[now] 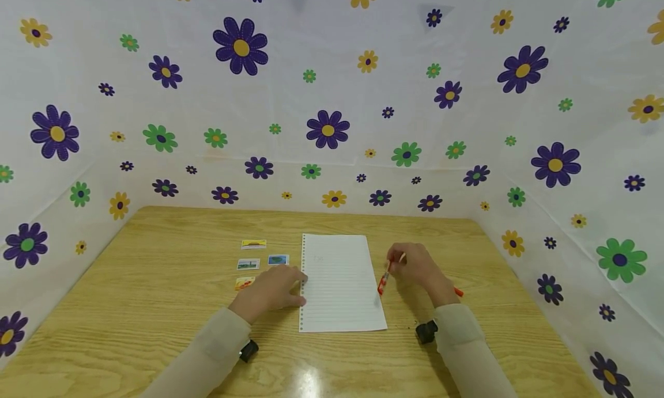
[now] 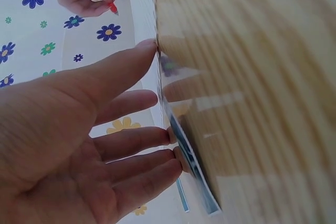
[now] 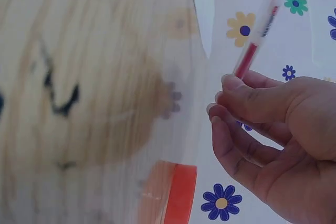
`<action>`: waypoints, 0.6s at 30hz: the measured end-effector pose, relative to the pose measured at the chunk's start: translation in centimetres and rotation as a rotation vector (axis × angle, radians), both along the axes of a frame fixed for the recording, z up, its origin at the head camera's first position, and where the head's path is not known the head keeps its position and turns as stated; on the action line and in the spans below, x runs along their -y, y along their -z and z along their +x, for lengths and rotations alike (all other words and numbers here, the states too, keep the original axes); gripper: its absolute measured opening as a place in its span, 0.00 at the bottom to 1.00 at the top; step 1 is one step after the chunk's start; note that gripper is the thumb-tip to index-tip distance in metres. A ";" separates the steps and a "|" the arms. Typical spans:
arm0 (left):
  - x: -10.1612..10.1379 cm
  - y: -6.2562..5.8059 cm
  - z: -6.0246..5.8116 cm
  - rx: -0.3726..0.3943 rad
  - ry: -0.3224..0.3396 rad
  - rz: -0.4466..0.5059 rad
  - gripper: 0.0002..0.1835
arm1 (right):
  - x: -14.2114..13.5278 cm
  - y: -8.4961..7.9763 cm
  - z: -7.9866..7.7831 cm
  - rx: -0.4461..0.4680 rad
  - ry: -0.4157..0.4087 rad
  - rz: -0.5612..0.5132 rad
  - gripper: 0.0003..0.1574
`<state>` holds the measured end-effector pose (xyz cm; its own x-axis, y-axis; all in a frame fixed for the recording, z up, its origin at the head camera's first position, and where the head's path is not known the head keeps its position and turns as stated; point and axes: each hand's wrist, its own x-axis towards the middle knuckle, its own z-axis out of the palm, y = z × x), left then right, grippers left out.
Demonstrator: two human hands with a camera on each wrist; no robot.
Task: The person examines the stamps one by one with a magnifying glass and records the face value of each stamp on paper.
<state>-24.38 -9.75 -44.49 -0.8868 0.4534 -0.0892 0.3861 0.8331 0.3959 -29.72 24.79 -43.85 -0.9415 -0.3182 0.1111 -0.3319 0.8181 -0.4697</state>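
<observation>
A sheet of lined paper [image 1: 339,306] with punched holes down its left side lies on the table, faint writing near its top. My left hand [image 1: 275,288] rests at the sheet's left edge, fingers extended and thumb apart, holding nothing. In the left wrist view its lower fingertips are close to a small picture card [image 2: 191,161]. Just right of the paper, my right hand [image 1: 415,265] pinches a red pen [image 3: 257,35] with a clear barrel between thumb and fingers. The pen slants over the sheet's right edge in the head view.
Several small picture cards, among them a yellow one [image 1: 253,244] and a blue-green one [image 1: 278,260], lie left of the paper. A red-orange object [image 1: 459,292] is on the wooden table [image 1: 171,254] beside my right wrist. Flower-printed white cloth [image 1: 290,139] encloses the table's back and sides.
</observation>
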 end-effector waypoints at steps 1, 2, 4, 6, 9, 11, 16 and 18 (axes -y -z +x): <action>0.0 0.0 0.0 0.000 0.000 -0.002 0.27 | 0.1 -0.1 0.0 -0.012 -0.004 -0.010 0.07; -0.1 0.0 0.0 -0.002 0.000 -0.006 0.27 | 0.1 -0.1 -0.1 -0.021 -0.008 -0.020 0.07; -0.1 -0.1 0.0 -0.004 0.000 -0.008 0.27 | 0.3 -0.1 -0.2 -0.028 -0.008 -0.044 0.06; -0.1 -0.2 0.1 -0.006 0.002 -0.005 0.27 | 0.5 -0.1 -0.3 -0.037 -0.003 -0.061 0.06; -0.1 -0.3 0.2 -0.008 0.005 -0.005 0.27 | 0.8 -0.1 -0.4 -0.039 0.005 -0.093 0.06; -0.1 -0.2 0.1 -0.012 0.009 -0.007 0.27 | 1.0 -0.1 -0.4 -0.036 0.016 -0.109 0.06; -0.2 -0.2 0.1 -0.009 0.006 -0.012 0.27 | 1.6 -0.2 -0.4 -0.010 0.053 -0.138 0.05; -0.2 -0.2 0.1 -0.003 -0.001 -0.011 0.27 | 1.8 -0.3 -0.4 0.006 0.069 -0.146 0.05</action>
